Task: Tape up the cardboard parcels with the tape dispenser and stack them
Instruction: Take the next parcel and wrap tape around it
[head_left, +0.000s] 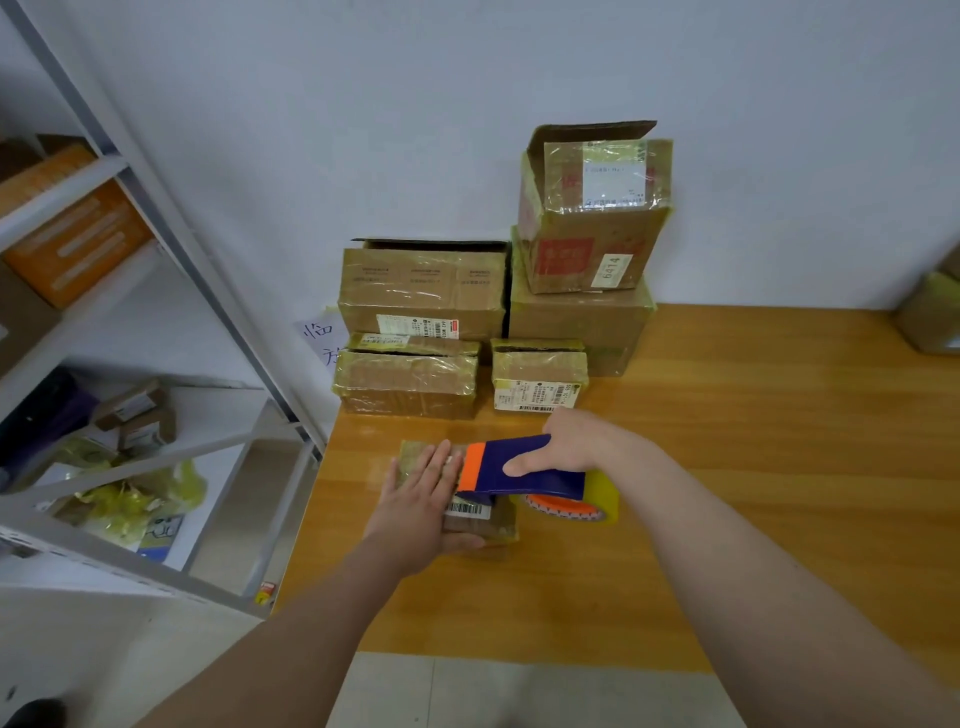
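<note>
A small flat cardboard parcel (498, 522) with a barcode label lies on the wooden table (753, 467) near its left edge. My left hand (421, 499) presses flat on its top, fingers straight. My right hand (566, 447) grips the blue and orange tape dispenser (511, 470), which rests on the parcel beside my left fingers. Its roll of clear yellowish tape (576, 504) hangs off the parcel's right side. Taped parcels (415, 296) are stacked against the wall behind.
A grey metal shelf unit (171, 270) with boxes and yellow bags stands left of the table. The tallest pile, topped by a box marked 6414 (592, 213), rises at the back. Another box (930, 312) sits at the far right edge.
</note>
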